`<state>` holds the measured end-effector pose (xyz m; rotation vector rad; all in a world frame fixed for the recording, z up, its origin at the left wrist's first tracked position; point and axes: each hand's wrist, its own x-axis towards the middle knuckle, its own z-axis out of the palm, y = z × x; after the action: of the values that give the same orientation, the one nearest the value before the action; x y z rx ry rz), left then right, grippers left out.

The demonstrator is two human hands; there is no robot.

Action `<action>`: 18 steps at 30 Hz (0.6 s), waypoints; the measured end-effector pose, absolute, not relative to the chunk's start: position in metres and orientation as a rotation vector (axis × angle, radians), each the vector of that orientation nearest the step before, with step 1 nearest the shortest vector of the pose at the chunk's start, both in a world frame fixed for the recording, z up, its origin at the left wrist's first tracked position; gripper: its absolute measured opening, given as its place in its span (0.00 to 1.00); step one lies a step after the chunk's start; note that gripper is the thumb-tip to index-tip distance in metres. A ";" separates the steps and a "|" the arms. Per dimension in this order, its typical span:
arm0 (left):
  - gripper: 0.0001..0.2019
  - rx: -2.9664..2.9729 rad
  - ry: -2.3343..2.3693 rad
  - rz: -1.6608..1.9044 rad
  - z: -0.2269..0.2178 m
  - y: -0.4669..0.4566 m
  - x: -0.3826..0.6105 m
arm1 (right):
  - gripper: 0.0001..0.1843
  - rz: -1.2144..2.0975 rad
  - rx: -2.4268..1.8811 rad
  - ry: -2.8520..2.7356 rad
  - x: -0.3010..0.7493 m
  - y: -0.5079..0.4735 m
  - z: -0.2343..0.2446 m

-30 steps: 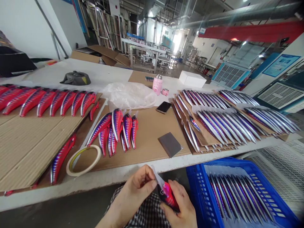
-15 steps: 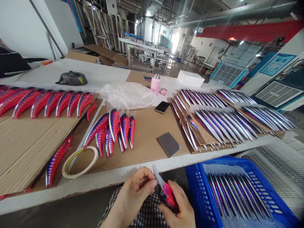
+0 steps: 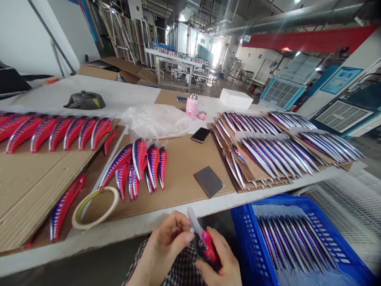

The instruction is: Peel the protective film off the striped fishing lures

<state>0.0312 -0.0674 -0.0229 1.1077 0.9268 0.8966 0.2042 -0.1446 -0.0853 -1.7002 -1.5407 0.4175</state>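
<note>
Head view, bottom centre: our right hand grips red lure; left hand by clear lip, fingers narrow, we can't tell hold.

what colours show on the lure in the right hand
The lure shows red and black, best seen in the head view.

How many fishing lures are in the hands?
1: a red-and-black fishing lure, partly hidden by the right hand gripping it, its translucent lip beside the left hand.

Pink bottle beside pink cap; white box farther right; phone lying flat.
</note>
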 end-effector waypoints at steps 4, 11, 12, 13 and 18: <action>0.10 1.375 1.129 0.773 -0.016 -0.068 0.033 | 0.35 0.400 -1.684 -1.528 0.205 -0.143 -0.086; 0.16 1.444 1.151 0.762 -0.019 -0.066 0.030 | 0.38 0.559 -1.630 -1.423 0.195 -0.144 -0.087; 0.16 1.403 1.106 0.784 -0.021 -0.067 0.029 | 0.37 0.659 -1.600 -1.345 0.194 -0.144 -0.085; 0.16 1.353 1.051 0.810 -0.023 -0.068 0.029 | 0.37 0.795 -1.552 -1.244 0.195 -0.143 -0.081; 0.16 1.116 1.027 0.932 -0.031 -0.074 0.041 | 0.32 1.381 -0.954 -0.650 0.209 -0.135 -0.053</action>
<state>0.0408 -0.0743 -0.0308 1.1158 1.0265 0.9324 0.2088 -0.1350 -0.0531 -0.9545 -0.6500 1.3814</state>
